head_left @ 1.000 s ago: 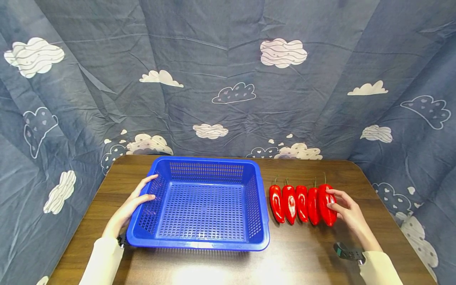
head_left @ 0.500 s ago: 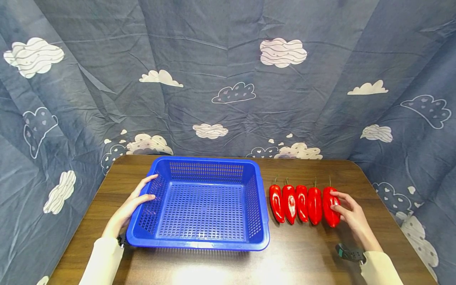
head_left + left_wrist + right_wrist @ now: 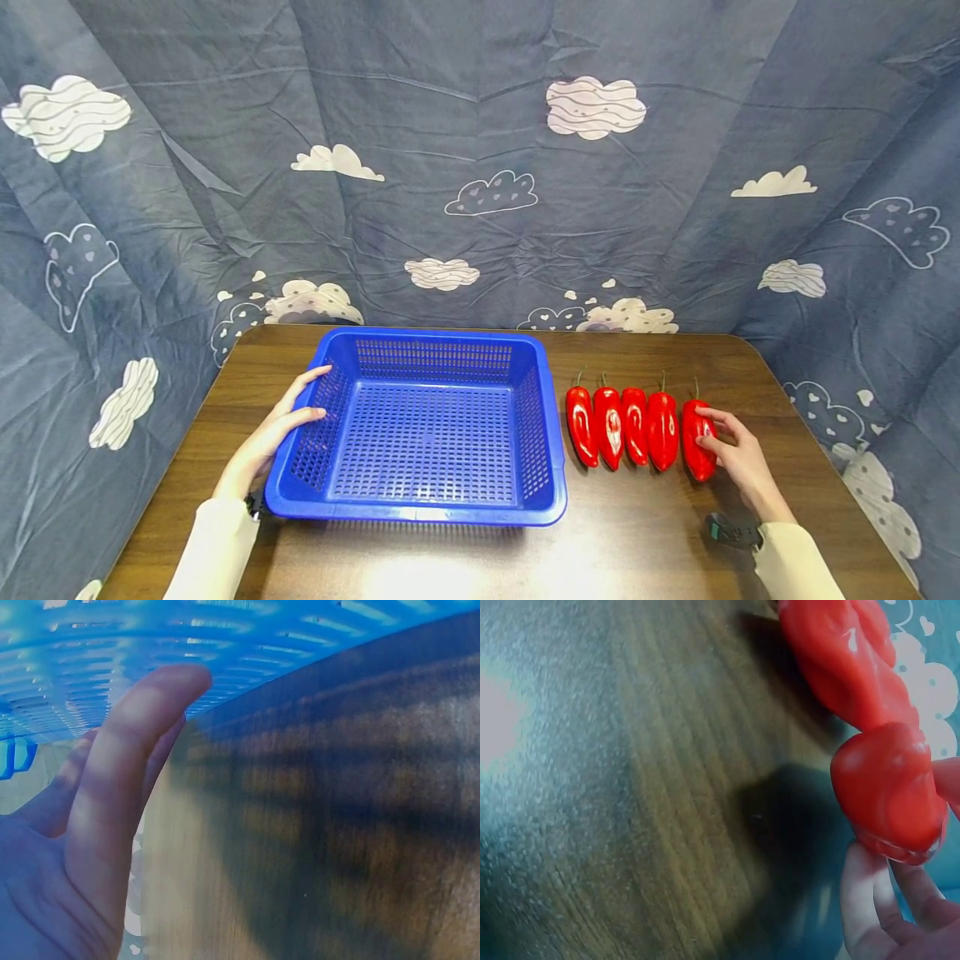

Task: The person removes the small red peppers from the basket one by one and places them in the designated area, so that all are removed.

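My left hand (image 3: 273, 427) grips the left rim of a blue plastic basket (image 3: 416, 512), thumb and a finger reaching over it. Seen from the left wrist, fingers (image 3: 112, 780) lie against the outside of the basket's slotted wall (image 3: 247, 645). On the right, my right hand (image 3: 738, 458) holds a glossy red chili pepper (image 3: 697, 442) between thumb and fingers, its thin green stem pointing away from me. The right wrist view shows this pepper (image 3: 889, 791) end-on, with fingers curled beneath it and its shadow on the wood.
To the left of the held pepper, several red chili peppers (image 3: 635, 427) lie side by side, close to the basket's right wall. Everything stands on a brown wooden table (image 3: 622, 533). Behind it hangs a dark blue curtain (image 3: 480, 125) printed with clouds.
My right hand has shifted the held pepper rightward and slightly toward me, opening a gap between it and the row. The left hand and basket stay in place.
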A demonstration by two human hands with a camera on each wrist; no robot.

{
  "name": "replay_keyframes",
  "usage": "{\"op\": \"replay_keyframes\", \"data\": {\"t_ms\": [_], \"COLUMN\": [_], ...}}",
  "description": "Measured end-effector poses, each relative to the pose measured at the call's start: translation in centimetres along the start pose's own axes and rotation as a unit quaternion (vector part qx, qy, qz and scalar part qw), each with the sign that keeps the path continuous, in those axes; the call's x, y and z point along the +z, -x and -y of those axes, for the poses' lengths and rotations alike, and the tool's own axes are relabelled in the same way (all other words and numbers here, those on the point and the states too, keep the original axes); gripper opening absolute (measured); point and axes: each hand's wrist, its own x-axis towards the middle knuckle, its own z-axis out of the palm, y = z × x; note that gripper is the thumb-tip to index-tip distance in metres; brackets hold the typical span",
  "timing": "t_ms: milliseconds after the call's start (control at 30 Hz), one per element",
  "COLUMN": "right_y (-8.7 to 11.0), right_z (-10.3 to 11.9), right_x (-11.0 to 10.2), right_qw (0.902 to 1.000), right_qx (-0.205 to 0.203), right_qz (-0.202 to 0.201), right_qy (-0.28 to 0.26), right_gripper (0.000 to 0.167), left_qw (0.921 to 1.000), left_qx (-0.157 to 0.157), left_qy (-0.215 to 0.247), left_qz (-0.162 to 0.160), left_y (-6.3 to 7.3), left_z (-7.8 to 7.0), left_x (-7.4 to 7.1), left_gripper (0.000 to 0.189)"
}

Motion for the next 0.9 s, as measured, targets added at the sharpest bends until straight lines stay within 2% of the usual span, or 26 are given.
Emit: {"op": "replay_keyframes", "data": {"t_ms": [200,433,700,900], "right_y": [-0.20,-0.46,-0.29,-0.02], "right_z": [-0.13,-0.09,-0.15,-0.23], "right_x": [0.31,0.52,0.44,0.33], "right_qw": [0.9996,0.9996,0.9998,0.9998], "right_qx": [0.009,0.009,0.014,0.013], "right_qz": [0.009,0.022,0.013,-0.004], "right_qy": [0.025,0.011,0.008,0.011], "right_gripper": [0.044,0.045,0.046,0.041], "left_qw": [1.0000,1.0000,1.0000,0.9992], "left_qx": [0.000,-0.001,-0.006,0.009], "left_qy": [0.002,0.002,0.002,-0.039], "left_qz": [-0.001,-0.001,-0.001,-0.004], "left_y": [-0.05,0.02,-0.08,-0.15], "left_z": [-0.04,-0.17,-0.25,-0.34], "left_x": [0.05,0.10,-0.10,-0.15], "left_gripper": [0.063,0.063,0.062,0.062]}}
